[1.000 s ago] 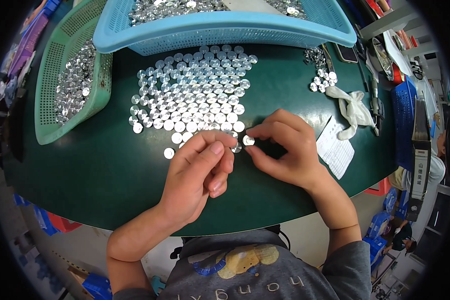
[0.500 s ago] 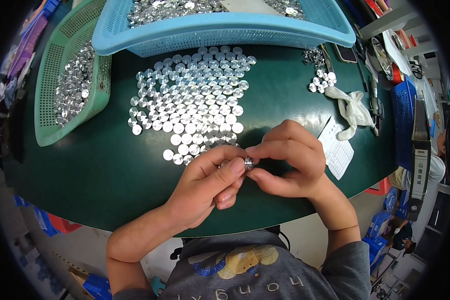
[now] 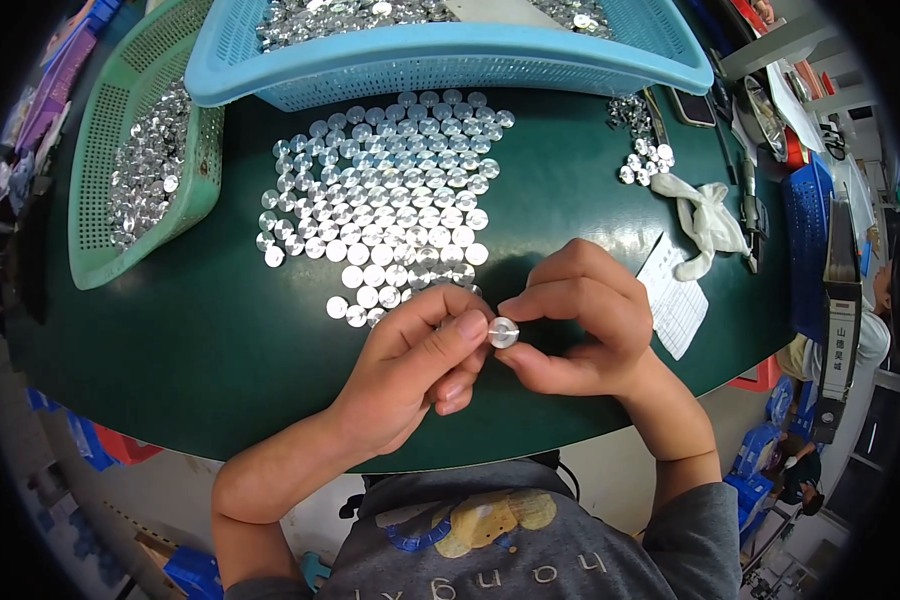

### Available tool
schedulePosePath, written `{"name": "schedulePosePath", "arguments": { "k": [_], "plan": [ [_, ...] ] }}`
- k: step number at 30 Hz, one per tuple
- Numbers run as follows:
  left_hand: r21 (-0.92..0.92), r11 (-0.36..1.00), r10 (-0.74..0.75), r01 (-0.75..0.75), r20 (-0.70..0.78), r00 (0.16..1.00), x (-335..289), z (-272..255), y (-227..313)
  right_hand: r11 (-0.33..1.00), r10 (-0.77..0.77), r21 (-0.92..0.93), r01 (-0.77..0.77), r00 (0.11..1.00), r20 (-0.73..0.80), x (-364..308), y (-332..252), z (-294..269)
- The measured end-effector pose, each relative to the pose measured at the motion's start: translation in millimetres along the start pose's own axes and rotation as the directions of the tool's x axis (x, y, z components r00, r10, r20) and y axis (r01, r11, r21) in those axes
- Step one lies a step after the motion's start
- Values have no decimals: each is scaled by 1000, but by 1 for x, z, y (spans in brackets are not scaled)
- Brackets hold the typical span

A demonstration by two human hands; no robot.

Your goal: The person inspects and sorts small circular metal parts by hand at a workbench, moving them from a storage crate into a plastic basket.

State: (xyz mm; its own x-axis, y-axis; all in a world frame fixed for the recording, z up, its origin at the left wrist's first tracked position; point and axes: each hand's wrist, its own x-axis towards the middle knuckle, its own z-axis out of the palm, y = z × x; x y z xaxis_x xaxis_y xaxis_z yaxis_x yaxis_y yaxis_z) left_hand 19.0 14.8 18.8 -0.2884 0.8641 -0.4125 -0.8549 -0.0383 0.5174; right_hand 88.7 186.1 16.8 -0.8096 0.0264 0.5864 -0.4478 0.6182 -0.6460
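Between my two hands sits a small round shiny metal part, its flat face turned up toward me. My left hand pinches its left edge with thumb and forefinger, the other fingers curled below. From the other side, thumb and forefinger of my right hand grip its rim. Just beyond my hands, many similar metal discs lie in close rows on the green table. My left hand partly hides the nearest ones.
A blue plastic basket of metal parts stands at the far side, a green one at the left. Right of the rows lie loose small parts, a white glove, a paper sheet and a phone.
The metal part has turned between my fingers: its edge faced me before, and now its round flat face shows. My hands have barely shifted.
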Motion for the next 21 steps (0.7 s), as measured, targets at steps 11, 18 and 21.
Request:
{"name": "schedulePosePath", "arguments": {
  "k": [11,18,21],
  "plan": [
    [140,988,62,-61,-3,998,-1,3,0,1000,-3,13,3,1000,1,-1,0,2],
    [-15,960,275,-279,-126,953,1,-6,8,957,231,-200,-212,970,74,-2,3,7],
    [-45,955,286,-294,-135,949,0,-6,13,910,276,-354,-214,952,134,-3,3,9]
  ]
}}
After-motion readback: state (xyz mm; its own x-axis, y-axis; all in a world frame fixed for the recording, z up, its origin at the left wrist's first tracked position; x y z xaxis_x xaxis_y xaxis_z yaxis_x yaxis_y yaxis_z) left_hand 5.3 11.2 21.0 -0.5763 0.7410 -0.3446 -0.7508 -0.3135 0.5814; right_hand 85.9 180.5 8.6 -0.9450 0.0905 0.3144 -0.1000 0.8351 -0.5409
